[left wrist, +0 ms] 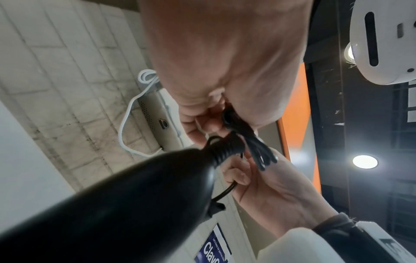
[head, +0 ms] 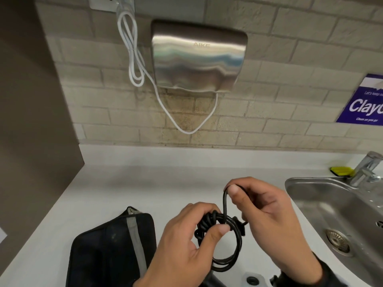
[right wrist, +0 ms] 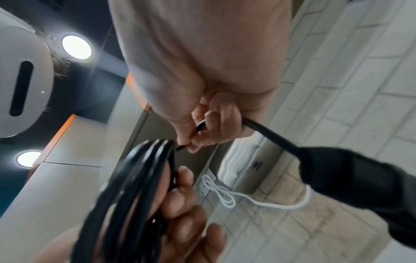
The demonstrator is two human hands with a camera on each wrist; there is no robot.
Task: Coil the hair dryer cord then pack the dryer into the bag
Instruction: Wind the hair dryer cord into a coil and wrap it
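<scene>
Left hand (head: 186, 243) grip clamps the coiled black cord (head: 224, 243) above the desk (head: 124, 183), near edge; right hand (head: 263, 212) grip pinches a raised loop. Bag (head: 107, 251) lies left, just beside. Sink (head: 323, 206) right; wall dryer (head: 196, 59) beyond.

Steel hand dryer (head: 199, 56) hanging on tile wall w/ white cable (head: 132, 56) looping beside it. Sink (head: 310, 195), tap (head: 366, 168), yellow sponge (head: 341, 170) sitting to my right; purple sign (head: 364, 100) leaning above.

You face a beige brick-tiled wall (head: 259, 83) with a steel hand dryer (head: 196, 56) mounted above your white counter (head: 145, 183). A steel sink (head: 339, 214) sits right.
</scene>
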